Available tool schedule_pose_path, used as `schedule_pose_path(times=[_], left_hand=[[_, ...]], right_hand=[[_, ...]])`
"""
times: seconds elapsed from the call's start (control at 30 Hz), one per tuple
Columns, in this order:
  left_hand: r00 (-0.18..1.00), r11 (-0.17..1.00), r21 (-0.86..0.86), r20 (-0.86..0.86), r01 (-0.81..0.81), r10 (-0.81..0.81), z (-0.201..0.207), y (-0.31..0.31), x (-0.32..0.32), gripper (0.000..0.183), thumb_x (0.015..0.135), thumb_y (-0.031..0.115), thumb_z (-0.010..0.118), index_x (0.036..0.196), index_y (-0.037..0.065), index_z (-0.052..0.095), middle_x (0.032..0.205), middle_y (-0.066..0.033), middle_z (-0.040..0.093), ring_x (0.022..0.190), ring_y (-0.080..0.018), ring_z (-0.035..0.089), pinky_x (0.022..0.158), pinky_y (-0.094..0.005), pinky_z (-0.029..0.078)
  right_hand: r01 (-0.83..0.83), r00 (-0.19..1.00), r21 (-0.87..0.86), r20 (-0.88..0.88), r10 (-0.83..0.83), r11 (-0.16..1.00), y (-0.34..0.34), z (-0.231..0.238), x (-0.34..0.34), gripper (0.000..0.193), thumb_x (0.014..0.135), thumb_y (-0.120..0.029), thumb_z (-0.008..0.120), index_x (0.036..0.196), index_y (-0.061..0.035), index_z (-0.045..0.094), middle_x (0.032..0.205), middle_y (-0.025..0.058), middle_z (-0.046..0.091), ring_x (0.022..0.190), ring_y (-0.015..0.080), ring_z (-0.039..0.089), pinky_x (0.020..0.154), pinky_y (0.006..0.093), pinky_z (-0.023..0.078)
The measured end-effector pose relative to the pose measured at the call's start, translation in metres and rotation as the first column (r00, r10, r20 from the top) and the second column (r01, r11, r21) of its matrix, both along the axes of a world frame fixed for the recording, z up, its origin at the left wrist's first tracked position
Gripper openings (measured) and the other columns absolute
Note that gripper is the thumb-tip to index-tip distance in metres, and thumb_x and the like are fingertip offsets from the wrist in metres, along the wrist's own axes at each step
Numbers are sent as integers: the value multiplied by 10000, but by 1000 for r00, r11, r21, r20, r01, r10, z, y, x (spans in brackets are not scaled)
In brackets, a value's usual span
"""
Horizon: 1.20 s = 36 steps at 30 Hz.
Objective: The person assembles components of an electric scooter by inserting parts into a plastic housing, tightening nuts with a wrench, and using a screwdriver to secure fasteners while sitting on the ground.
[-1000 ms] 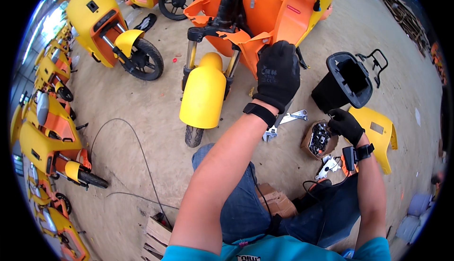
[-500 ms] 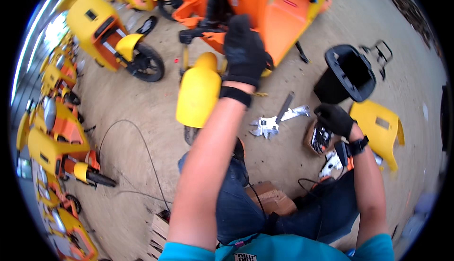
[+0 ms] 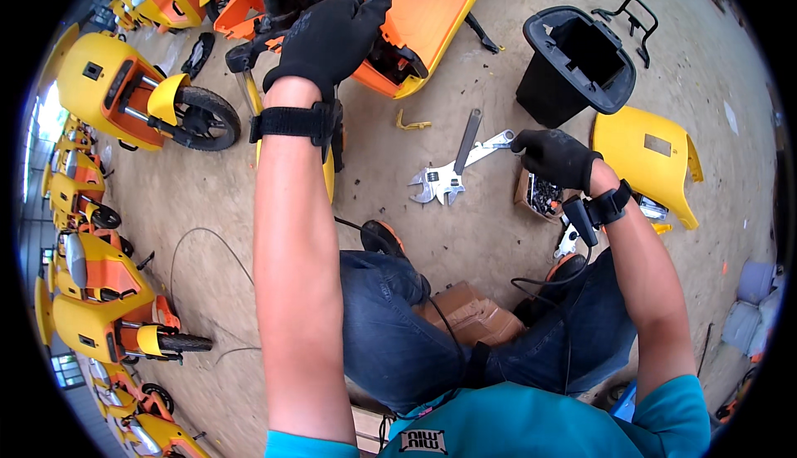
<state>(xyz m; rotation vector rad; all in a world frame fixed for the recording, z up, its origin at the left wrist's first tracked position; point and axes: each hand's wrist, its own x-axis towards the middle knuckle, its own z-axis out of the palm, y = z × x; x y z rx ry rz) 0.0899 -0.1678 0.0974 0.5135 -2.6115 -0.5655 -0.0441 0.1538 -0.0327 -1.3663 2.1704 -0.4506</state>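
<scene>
My left hand (image 3: 328,43), in a black glove, is over the front end of a partly stripped orange and yellow scooter (image 3: 436,2). Its thumb and fingers are bent together; what is between them is hidden. My left forearm covers most of the scooter's front wheel and fender. Also gloved, my right hand (image 3: 554,159) has its fingers curled in above a small cardboard box of bolts (image 3: 544,197). I cannot make out what those fingers hold. Beside the fingertips lie a silver adjustable wrench (image 3: 488,151) and a dark-handled wrench (image 3: 468,138), crossed on the floor.
A black bin (image 3: 556,85) stands beyond my right hand, with a black tubular bracket (image 3: 635,22) behind it. A yellow body panel (image 3: 647,147) lies right of the box. Cardboard (image 3: 473,313) is between my legs. Several yellow scooters (image 3: 108,85) line the left; a thin cable (image 3: 203,232) crosses the floor.
The view has shifted, so the scene sits further left and higher. My left hand has moved left across the scooter's front. My right hand stays above the box of bolts.
</scene>
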Motion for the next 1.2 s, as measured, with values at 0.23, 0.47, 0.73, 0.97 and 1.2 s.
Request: schedule_pose_path(times=[0.23,0.47,0.73,0.97,1.2], left_hand=[[995,931,-355,-78,-89,66,-7,-3,-7,530,955,569,544,974,61,696,793,-141,674,802,-297,671,718,-377,488],[968,943,-229,5,-242,250,6,17,-5,462,970,424,538,955,-11,693,939,-258,684,914,-436,651,824,-500,498],[976,906,-364,-47,-216,214,-4,28,0,406,955,394,561,941,8,685,914,-236,691,868,-415,664,791,-494,509],[963,868,-422,-171,-261,207,-23,23,-4,300,902,325,611,888,32,675,889,-212,682,859,-390,667,780,-481,520],[980,822,-544,-178,-170,85,-27,22,5,199,868,226,592,937,62,683,908,-164,700,871,-338,683,782,-454,534]], right_hand=[[-14,1000,9,27,14,1000,-6,-5,10,259,881,-132,623,1119,-35,650,966,186,697,874,307,679,825,396,533],[1,999,21,37,-2,1000,-6,-2,8,299,870,-145,628,1151,-43,636,972,191,698,914,340,674,840,407,525],[47,997,-43,-52,-50,998,-11,-1,3,275,820,-113,596,1070,-2,627,956,211,671,937,380,646,822,421,508],[31,999,-4,16,-31,1000,-3,-3,11,214,839,-133,640,1023,-32,681,929,172,704,855,326,664,782,388,523],[32,987,-21,-157,-35,999,0,-23,26,188,905,-124,650,1067,-30,636,875,96,670,734,176,636,679,324,524]])
